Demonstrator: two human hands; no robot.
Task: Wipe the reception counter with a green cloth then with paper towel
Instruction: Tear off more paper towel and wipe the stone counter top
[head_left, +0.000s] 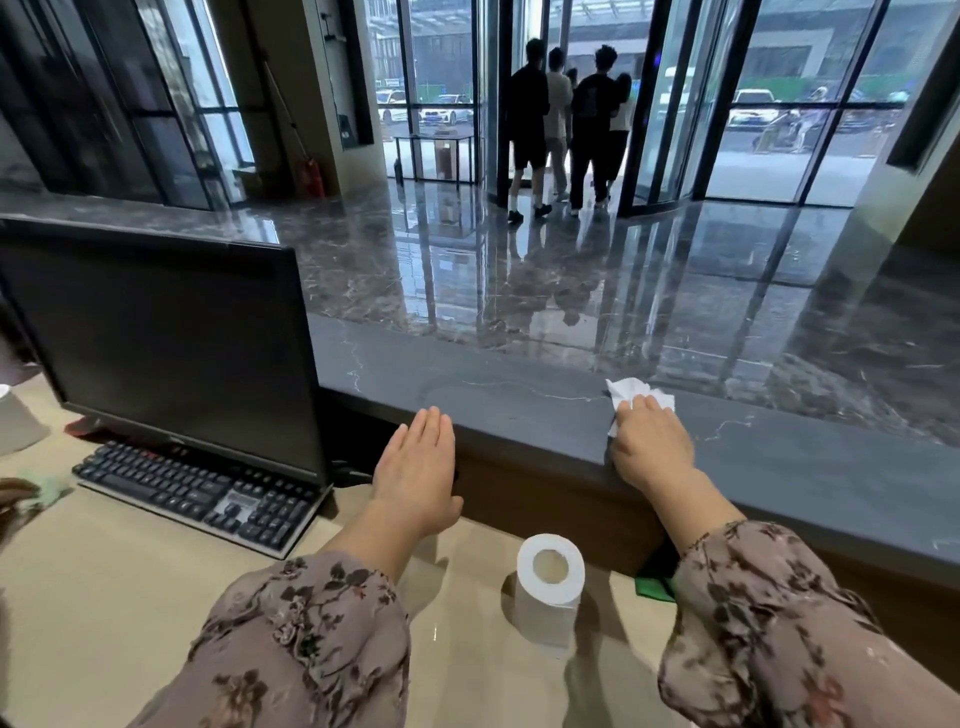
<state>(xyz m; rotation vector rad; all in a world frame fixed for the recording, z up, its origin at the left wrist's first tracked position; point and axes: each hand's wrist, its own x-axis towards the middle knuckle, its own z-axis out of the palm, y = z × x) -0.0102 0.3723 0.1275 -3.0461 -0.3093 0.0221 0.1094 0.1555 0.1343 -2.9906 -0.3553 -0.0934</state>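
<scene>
My right hand (649, 441) presses a crumpled white paper towel (631, 392) onto the dark grey stone reception counter (519, 395), fingers curled over the wad. My left hand (418, 467) is flat with straight fingers, its fingertips at the counter's near edge, and holds nothing. A roll of white paper (549, 584) stands upright on the beige desk below, between my forearms. A green cloth (655, 587) lies on the desk against the counter's wooden front, mostly hidden behind my right sleeve.
A black monitor (161, 343) and black keyboard (192, 493) occupy the desk (104, 597) at left. A white cup (15, 421) and a pale green object (49, 488) sit at the far left edge. Several people (571, 124) stand at the glass doors across the lobby.
</scene>
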